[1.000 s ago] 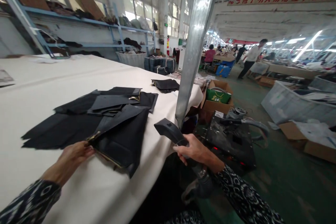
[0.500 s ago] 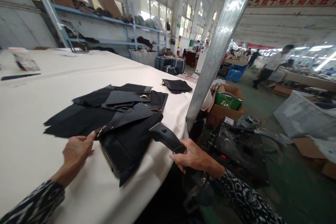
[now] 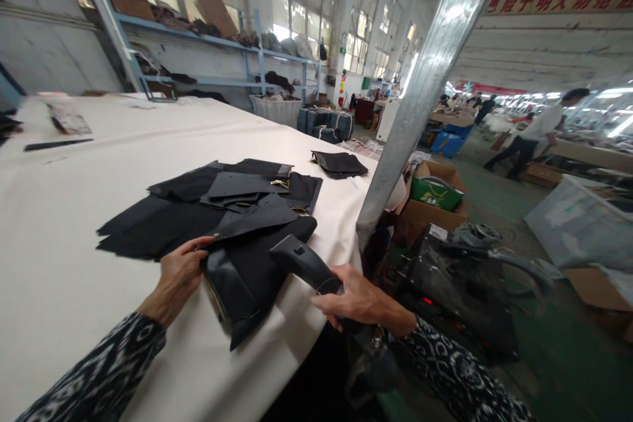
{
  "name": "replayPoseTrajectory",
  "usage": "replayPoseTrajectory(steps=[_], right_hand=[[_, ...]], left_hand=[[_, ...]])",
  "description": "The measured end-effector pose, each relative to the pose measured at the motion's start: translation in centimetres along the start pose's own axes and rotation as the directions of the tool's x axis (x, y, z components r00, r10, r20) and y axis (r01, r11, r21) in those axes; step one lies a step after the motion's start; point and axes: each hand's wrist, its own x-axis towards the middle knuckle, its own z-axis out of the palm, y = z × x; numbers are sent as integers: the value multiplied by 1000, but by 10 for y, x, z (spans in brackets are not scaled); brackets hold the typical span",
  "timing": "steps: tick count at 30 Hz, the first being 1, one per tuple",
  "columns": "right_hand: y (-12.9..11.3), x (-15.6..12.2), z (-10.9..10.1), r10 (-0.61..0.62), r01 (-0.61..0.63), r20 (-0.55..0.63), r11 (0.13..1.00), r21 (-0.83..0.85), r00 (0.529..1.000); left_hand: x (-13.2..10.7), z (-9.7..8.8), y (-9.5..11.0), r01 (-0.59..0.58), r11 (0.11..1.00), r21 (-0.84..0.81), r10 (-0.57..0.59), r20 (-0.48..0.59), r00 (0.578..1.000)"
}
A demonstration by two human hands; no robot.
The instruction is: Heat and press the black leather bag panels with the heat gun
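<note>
My left hand (image 3: 179,277) pinches the near left corner of a black fabric piece (image 3: 257,277) with a smooth black flap strip (image 3: 257,221) across its top. The gold-coloured metal seen there earlier is mostly hidden by my fingers. My right hand (image 3: 359,297) is wrapped around a black hand-held tool (image 3: 306,262) with a curved neck and broad head. The tool's head is over the right side of that piece; whether they touch I cannot tell. Behind it lies a pile of similar black pieces (image 3: 163,224), one with a gold-coloured metal fitting (image 3: 280,183).
A separate black stack (image 3: 339,163) lies near the far right edge of the white-covered table (image 3: 198,138). A slanting metal post (image 3: 420,79) rises at that edge. Beyond are a black box-shaped machine (image 3: 455,290), a carton (image 3: 435,211) and a walking person (image 3: 539,132).
My view has shifted slightly. My left hand has moved right and in along the flap, covering the gold-coloured metal. The tool in my right hand has moved left over the black piece.
</note>
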Motion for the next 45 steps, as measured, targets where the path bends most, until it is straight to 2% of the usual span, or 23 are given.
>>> replayPoseTrajectory(steps=[4, 9, 14, 17, 22, 24, 29, 33, 36, 39, 42, 45], right_hand=[[-8, -4, -3, -13, 13, 21, 1000, 9, 1000], [-24, -7, -13, -84, 78, 67, 993, 87, 994], [-36, -5, -19, -73, 68, 95, 996, 54, 993], [-38, -1, -20, -52, 44, 117, 996, 73, 992], [-42, 4, -16, -22, 11, 137, 997, 81, 990], [-45, 6, -14, 10, -20, 131, 997, 68, 991], [-43, 17, -11, 17, -24, 52, 989, 147, 999], [-43, 13, -18, -27, 31, -23, 983, 182, 999], [-42, 1, -25, 1, 1, -15, 988, 157, 1000], [-36, -7, -27, -6, -2, 58, 992, 125, 998], [-28, -6, -24, 15, -28, 135, 995, 94, 991], [-21, 2, -20, 40, -65, 161, 985, 157, 986]], left_hand=[[-11, 7, 5, -19, 999, -44, 18, -23, 1000], [-33, 8, 20, -211, 977, 13, 211, -5, 978], [-52, 6, 29, -430, 889, 160, 428, 49, 903], [-60, 6, 29, -521, 823, 227, 513, 96, 853], [-67, 8, 27, -655, 735, 175, 643, 124, 755], [-67, 10, 25, -677, 724, 132, 666, 123, 736], [-72, 15, 21, -642, 764, 69, 623, 179, 761], [-75, 18, 22, -627, 771, 110, 611, 150, 777], [-76, 18, 26, -624, 770, 135, 611, 128, 781], [-78, 19, 32, -605, 788, 118, 595, 111, 796], [-81, 22, 36, -532, 842, 87, 523, 110, 845], [-81, 22, 36, -405, 912, 67, 395, 121, 911]])
